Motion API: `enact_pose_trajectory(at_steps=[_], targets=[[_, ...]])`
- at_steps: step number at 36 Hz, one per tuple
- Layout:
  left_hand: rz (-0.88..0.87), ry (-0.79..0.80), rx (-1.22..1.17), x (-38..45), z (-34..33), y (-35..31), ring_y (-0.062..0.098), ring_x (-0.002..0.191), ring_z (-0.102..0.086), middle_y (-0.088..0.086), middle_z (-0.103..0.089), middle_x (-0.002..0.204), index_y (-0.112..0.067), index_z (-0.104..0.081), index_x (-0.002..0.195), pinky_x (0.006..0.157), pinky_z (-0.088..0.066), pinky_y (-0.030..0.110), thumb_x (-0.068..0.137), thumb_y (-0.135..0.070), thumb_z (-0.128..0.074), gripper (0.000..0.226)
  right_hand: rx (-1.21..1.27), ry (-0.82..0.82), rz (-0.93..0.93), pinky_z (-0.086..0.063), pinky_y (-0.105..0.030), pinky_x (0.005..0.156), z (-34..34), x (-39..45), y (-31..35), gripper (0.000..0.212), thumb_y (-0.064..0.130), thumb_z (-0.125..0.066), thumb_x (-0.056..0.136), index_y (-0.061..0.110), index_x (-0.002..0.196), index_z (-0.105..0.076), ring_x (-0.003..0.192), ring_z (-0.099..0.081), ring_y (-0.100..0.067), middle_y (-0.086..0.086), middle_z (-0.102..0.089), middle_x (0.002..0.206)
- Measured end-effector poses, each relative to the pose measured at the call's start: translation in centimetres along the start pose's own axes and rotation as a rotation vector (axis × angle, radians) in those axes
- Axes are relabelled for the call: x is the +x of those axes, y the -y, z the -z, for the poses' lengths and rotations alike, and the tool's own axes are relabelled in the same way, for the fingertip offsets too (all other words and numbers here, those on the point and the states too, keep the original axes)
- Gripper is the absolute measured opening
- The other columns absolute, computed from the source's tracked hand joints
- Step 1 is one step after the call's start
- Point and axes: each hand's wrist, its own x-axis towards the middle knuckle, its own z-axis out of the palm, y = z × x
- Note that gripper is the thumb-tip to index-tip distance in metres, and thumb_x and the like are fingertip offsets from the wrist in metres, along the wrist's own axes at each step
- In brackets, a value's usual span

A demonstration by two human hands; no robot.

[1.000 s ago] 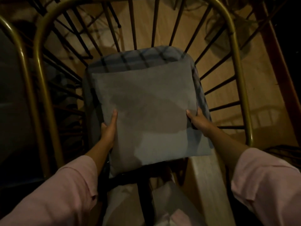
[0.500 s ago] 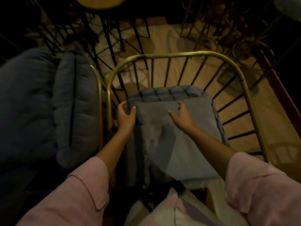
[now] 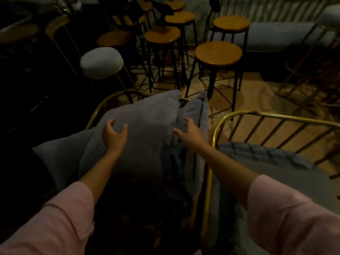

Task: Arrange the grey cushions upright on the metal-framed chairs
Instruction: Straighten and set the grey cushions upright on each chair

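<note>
Right now the left hand [image 3: 115, 134] is spread open, fingers curled a little, its palm against the face of a big grey cushion [image 3: 141, 137] without closing on anything. The right hand [image 3: 189, 132] is open too, fingers stretched toward the gap between that cushion and a second grey cushion [image 3: 197, 115] standing just to the right of it; whether the fingertips actually touch the fabric is hard to tell in this dim light. Both arms wear pink sleeves [image 3: 60, 219].

The two cushions stand upright, leaning against each other, inside a chair with a gold metal frame [image 3: 103, 105] whose curved back rail shows behind them. A third grey cushion [image 3: 60, 155] pokes out at the near left, partly behind the big one.

Just to the right sits another gold-framed chair [image 3: 257, 115] with dark spindles, and a grey cushion [image 3: 272, 168] lies in it on top of a checked seat pad [image 3: 257, 150].

Farther off, wooden-topped bar stools [image 3: 218, 52] on black legs crowd the floor, with a white padded stool [image 3: 101, 62] at the far left. A grey upholstered bench [image 3: 279, 36] runs along the far right.
</note>
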Motion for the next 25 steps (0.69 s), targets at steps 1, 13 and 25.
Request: enact_pose_trajectory(at_steps=[1,13,25], targets=[[0.055,-0.015,0.020,0.9,1.2,1.2,0.031,0.132,-0.046,0.016,-0.049,0.143,-0.007,-0.045,0.137,0.110,-0.037,0.040,0.090,-0.023,-0.063,0.053,-0.001,0.020,-0.042,-0.043,-0.041,0.102,-1.1,0.4,0.6,0.063,0.032,-0.064,0.094,0.003,0.143,-0.037,0.131,-0.050,-0.036,-0.018,-0.052,0.143],[0.470,0.130,0.052,10.1,7.0,12.2,0.040,0.123,-0.052,0.023,-0.054,0.136,-0.001,-0.047,0.134,0.103,-0.042,0.045,0.092,-0.030,-0.062,0.052,0.116,-0.123,-0.328,-0.043,-0.052,0.106,-9.4,5.2,2.0,0.109,0.074,-0.067,0.070,0.008,0.148,-0.027,0.131,-0.047,-0.043,-0.020,-0.046,0.147],[0.706,0.272,-0.147,11.5,8.1,13.7,0.042,0.122,-0.052,0.019,-0.054,0.138,-0.005,-0.044,0.139,0.107,-0.039,0.055,0.062,-0.069,-0.073,0.104,0.145,-0.296,-0.189,-0.049,-0.043,0.101,-9.4,4.4,2.2,0.098,0.070,-0.074,0.067,0.016,0.143,-0.044,0.123,-0.058,-0.030,-0.007,-0.059,0.137]])
